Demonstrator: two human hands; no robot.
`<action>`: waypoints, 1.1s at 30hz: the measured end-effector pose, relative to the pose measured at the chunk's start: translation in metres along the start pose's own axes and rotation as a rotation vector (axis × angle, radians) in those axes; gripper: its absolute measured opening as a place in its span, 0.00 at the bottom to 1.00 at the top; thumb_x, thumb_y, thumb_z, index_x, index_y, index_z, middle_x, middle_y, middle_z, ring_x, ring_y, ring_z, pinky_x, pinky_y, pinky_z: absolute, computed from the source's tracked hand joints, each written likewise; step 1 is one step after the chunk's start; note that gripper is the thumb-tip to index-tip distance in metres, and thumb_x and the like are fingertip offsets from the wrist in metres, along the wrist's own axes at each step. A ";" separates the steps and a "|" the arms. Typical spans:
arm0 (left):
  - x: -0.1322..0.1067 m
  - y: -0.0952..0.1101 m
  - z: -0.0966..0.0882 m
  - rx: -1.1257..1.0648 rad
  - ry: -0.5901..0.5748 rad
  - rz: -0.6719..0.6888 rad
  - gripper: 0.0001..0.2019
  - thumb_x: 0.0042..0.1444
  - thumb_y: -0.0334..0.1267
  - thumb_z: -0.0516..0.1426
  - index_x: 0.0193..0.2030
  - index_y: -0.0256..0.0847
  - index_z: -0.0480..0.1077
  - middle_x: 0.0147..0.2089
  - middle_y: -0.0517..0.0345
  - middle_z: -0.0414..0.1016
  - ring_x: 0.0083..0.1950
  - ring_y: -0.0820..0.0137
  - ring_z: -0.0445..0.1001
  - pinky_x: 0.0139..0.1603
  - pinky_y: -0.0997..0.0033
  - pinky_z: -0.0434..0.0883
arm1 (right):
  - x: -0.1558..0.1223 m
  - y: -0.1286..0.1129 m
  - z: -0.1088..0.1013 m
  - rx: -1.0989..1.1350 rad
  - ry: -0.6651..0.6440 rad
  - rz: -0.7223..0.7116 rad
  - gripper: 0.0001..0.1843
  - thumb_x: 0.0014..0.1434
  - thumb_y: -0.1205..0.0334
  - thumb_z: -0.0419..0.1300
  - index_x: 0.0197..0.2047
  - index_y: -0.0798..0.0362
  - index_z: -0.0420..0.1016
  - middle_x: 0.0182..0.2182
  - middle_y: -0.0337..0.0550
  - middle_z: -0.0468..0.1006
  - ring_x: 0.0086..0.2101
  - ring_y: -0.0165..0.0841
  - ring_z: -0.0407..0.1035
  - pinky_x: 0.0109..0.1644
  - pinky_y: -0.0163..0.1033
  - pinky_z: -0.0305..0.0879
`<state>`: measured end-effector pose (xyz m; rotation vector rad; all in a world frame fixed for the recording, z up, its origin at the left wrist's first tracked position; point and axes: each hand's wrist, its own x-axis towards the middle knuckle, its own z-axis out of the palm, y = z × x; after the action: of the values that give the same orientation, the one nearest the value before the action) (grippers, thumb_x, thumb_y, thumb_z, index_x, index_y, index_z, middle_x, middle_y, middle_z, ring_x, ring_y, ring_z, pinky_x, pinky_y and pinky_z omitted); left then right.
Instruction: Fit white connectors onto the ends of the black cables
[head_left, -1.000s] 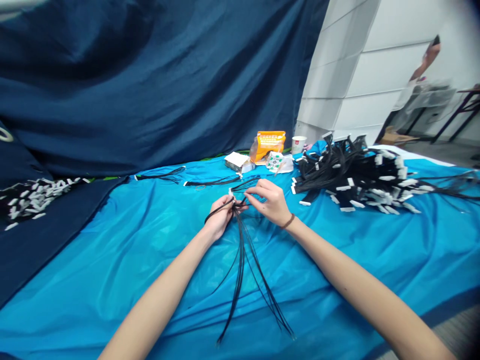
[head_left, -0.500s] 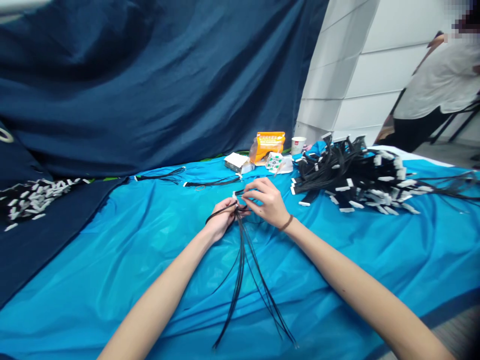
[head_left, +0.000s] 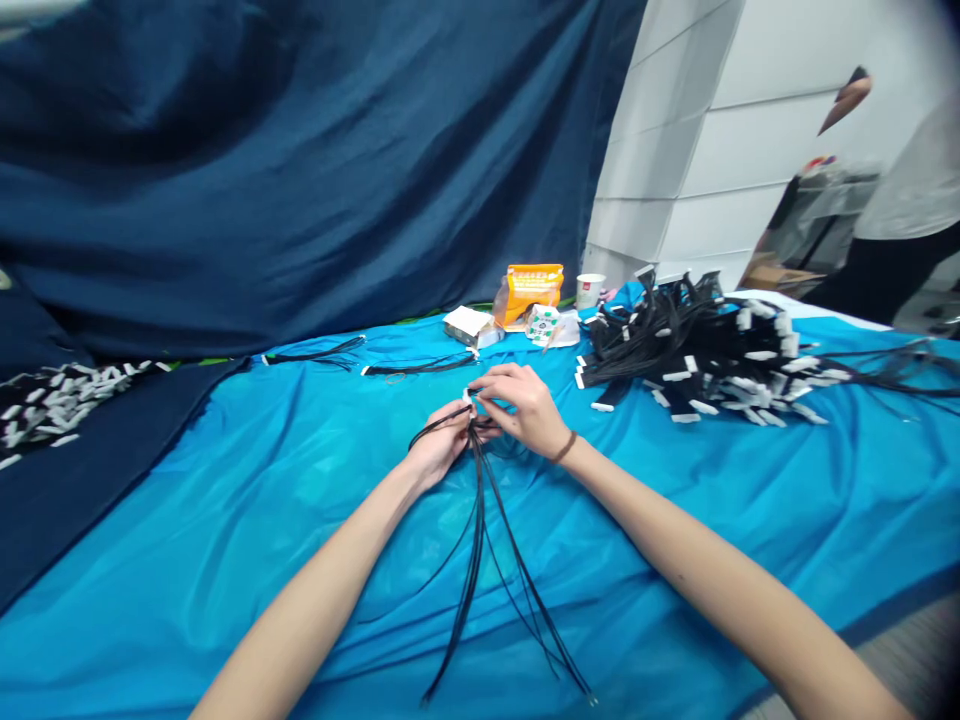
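Note:
My left hand (head_left: 442, 440) is closed around a black wire harness (head_left: 478, 520), just below its small white connector (head_left: 467, 398). Loose black wires hang from the grip toward me and fan out over the blue cloth, while one strand loops over the back of the left hand. My right hand (head_left: 521, 405) is beside the connector, its thumb and forefinger pinched together at a short black wire by the connector's top. The exact contact between fingertips and wire is too small to make out.
A large pile of black harnesses with white connectors (head_left: 697, 350) lies at the right. More white connectors (head_left: 67, 395) are at the far left. Behind my hands are two separate harnesses (head_left: 420, 367), a small box (head_left: 472, 325), an orange bag (head_left: 531, 292) and a paper cup (head_left: 590, 290).
My right fingers have moved in closer to the connector's top. The view has shifted slightly, and the person at the back right has moved further right.

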<state>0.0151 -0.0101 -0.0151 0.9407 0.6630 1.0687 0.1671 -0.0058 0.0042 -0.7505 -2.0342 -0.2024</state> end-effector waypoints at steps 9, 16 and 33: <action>0.009 0.007 -0.005 -0.081 0.191 0.034 0.07 0.49 0.23 0.52 0.31 0.34 0.69 0.28 0.56 0.74 0.28 0.72 0.74 0.36 0.70 0.72 | -0.002 -0.004 0.006 -0.003 0.012 -0.081 0.10 0.56 0.63 0.55 0.41 0.48 0.73 0.48 0.41 0.70 0.50 0.37 0.58 0.51 0.45 0.55; 0.009 0.014 -0.006 -0.108 0.308 0.031 0.07 0.49 0.22 0.51 0.28 0.33 0.69 0.27 0.55 0.74 0.32 0.71 0.74 0.36 0.72 0.70 | -0.005 -0.004 0.011 -0.049 -0.082 -0.194 0.08 0.55 0.61 0.56 0.37 0.46 0.75 0.50 0.43 0.66 0.52 0.40 0.54 0.51 0.50 0.54; 0.009 0.014 -0.006 -0.021 0.263 -0.034 0.08 0.54 0.23 0.47 0.30 0.33 0.64 0.28 0.48 0.75 0.31 0.67 0.76 0.37 0.66 0.72 | 0.011 0.004 -0.001 0.932 0.342 0.550 0.05 0.49 0.60 0.62 0.30 0.51 0.73 0.33 0.40 0.77 0.41 0.34 0.68 0.51 0.44 0.61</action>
<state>0.0071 0.0026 -0.0055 0.7750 0.8791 1.1776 0.1657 0.0024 0.0131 -0.5729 -1.3008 0.8244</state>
